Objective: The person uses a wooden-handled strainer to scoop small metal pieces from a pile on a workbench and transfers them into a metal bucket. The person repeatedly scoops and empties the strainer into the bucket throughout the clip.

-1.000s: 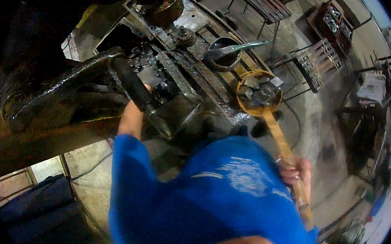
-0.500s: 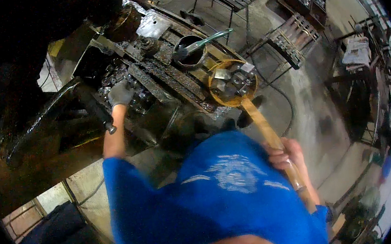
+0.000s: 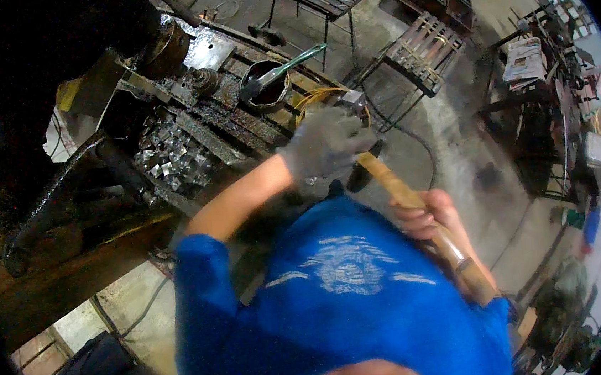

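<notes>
2 hands share the work: the bare right hand [image 3: 428,212] grips the wooden handle [image 3: 417,209] while the gloved left hand [image 3: 325,142] cups over the yellow-rimmed sieve [image 3: 321,98], with metal pieces [image 3: 162,153] seemingly awaiting scooping on the machine bed [image 3: 216,123].

torso: we wear a bright blue shirt with a pale grey printed emblem on the chest | sleeves: short, our forearms left bare | left hand [image 3: 325,142]: in a grey knitted work glove | right hand [image 3: 428,213]: ungloved
</notes>
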{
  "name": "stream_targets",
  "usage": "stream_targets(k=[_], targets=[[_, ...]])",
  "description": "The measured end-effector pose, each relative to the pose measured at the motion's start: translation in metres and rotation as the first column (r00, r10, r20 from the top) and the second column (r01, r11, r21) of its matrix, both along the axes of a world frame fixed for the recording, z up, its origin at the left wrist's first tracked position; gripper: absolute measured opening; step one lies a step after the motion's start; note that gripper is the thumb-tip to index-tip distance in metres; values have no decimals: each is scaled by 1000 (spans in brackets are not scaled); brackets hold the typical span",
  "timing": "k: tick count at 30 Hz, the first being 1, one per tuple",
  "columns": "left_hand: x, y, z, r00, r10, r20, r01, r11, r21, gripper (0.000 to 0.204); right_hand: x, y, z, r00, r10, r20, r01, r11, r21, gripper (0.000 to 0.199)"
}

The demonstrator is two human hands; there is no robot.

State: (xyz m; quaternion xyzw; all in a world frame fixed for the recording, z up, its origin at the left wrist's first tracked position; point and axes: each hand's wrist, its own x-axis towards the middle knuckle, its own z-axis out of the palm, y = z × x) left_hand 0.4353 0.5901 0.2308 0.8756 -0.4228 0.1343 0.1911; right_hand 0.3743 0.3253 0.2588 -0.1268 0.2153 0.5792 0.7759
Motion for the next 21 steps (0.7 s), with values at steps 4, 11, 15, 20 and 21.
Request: stream_targets(k=[4, 11, 15, 20, 21], targets=[[19, -22, -27, 988, -25, 153, 8, 994, 112, 40, -4, -1, 1, 996, -83, -44, 84, 996, 34, 45], [8, -16, -31, 970, 86, 229, -122, 982, 148, 35, -4, -1, -4, 989, -86, -118, 93, 994, 56, 38], [5, 1, -31, 967, 225, 117, -236, 967, 94, 40, 0, -1, -1, 995, -63, -84, 63, 998, 6, 36], [4, 2, -29, 948, 312, 63, -312, 950, -4, 54, 0, 1, 1, 975, -124, -187, 135, 990, 49, 34], [5, 1, -26, 944, 325, 54, -324, 946, -23, 55, 2, 1, 0, 985, -96, -147, 104, 993, 48, 37]])
